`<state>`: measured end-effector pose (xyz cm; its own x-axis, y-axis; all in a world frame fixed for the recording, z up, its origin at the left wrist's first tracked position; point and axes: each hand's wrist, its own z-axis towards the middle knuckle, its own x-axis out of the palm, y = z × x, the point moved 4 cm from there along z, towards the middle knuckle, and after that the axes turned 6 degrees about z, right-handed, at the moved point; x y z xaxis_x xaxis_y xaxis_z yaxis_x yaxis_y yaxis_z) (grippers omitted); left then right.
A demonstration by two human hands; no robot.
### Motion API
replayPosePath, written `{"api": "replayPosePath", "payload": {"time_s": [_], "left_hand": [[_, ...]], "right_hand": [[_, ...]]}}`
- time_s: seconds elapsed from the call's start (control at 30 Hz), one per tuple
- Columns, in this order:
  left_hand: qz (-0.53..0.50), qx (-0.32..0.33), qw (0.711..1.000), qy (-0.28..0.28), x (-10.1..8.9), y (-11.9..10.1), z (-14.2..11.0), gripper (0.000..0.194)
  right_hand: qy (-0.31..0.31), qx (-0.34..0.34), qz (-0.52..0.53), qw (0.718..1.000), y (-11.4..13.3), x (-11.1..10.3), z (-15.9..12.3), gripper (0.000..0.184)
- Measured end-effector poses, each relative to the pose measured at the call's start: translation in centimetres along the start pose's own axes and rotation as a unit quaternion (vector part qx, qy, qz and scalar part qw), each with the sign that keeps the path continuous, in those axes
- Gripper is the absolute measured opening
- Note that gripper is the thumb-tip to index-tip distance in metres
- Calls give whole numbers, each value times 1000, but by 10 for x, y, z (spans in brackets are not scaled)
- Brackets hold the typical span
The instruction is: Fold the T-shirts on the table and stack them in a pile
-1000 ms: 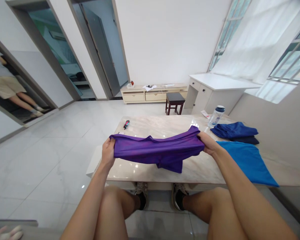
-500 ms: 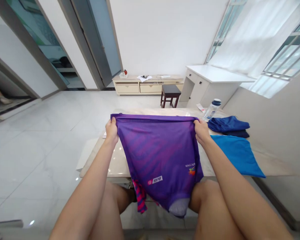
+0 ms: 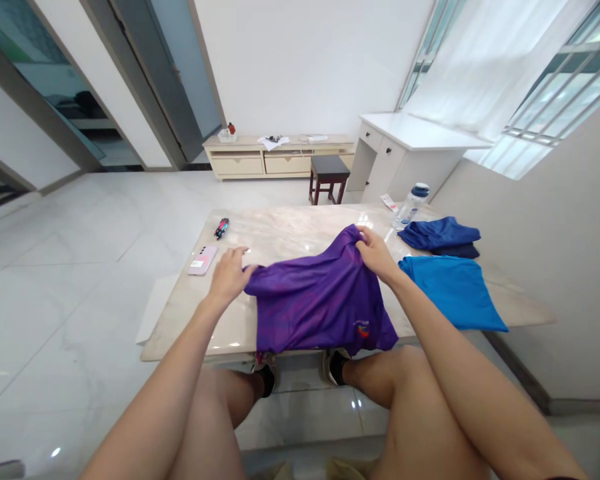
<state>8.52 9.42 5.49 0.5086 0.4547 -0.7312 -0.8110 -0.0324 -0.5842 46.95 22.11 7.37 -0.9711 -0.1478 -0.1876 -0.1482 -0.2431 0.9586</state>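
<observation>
A purple sports jersey [image 3: 315, 303] lies bunched on the marble table [image 3: 280, 230], its lower edge hanging slightly over the near side. My right hand [image 3: 375, 250] pinches a raised fold at the jersey's top edge. My left hand [image 3: 226, 277] is open, with the thumb against the jersey's left corner and the fingers spread. A pink phone [image 3: 203, 260] lies on the table just left of that hand, not touching it. The jersey's underside is hidden.
A folded bright blue cloth [image 3: 447, 290] and a navy cloth [image 3: 439, 233] lie at the table's right, behind them a water bottle [image 3: 413, 207]. A small black and pink object [image 3: 221, 228] lies far left. My knees and shoes are below the near edge.
The jersey has dropped from held up in front of me to lying bunched on the table. My left hand has come off its top edge. The view has tilted, bringing the phone into sight.
</observation>
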Motion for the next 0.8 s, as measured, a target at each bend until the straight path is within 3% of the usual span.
{"api": "replayPosePath", "payload": {"time_s": [0.07, 0.17, 0.23, 0.3, 0.37, 0.43, 0.6, 0.7, 0.73, 0.8], "left_hand": [[-35, 71, 995, 59, 18, -34, -12, 66], [-155, 88, 979, 102, 44, -79, -26, 96], [-245, 71, 957, 140, 58, -99, -32, 89], [-298, 48, 934, 193, 69, -111, -35, 56], [-323, 31, 917, 232, 73, -116, -35, 33], [-349, 16, 908, 231, 69, -116, -31, 33], [-316, 24, 941, 119, 39, -113, -23, 24], [-279, 61, 953, 100, 33, -112, -30, 19], [-274, 72, 953, 108, 35, -112, -34, 22], [-267, 89, 948, 152, 44, -112, -43, 48]], "right_hand": [[57, -34, -11, 998, 18, 20, -10, 51], [174, -58, 6, 983, 40, 49, -28, 42], [231, -55, 25, 971, 51, 60, -37, 35], [219, -43, 36, 974, 56, 62, -42, 28], [160, -34, 38, 986, 57, 58, -43, 25], [119, -27, 44, 991, 54, 54, -44, 28], [145, -13, 74, 987, 45, 58, -52, 34], [144, -23, 81, 986, 45, 61, -54, 26], [144, -26, 83, 986, 45, 62, -55, 24], [153, -30, 87, 984, 45, 66, -55, 23]]}}
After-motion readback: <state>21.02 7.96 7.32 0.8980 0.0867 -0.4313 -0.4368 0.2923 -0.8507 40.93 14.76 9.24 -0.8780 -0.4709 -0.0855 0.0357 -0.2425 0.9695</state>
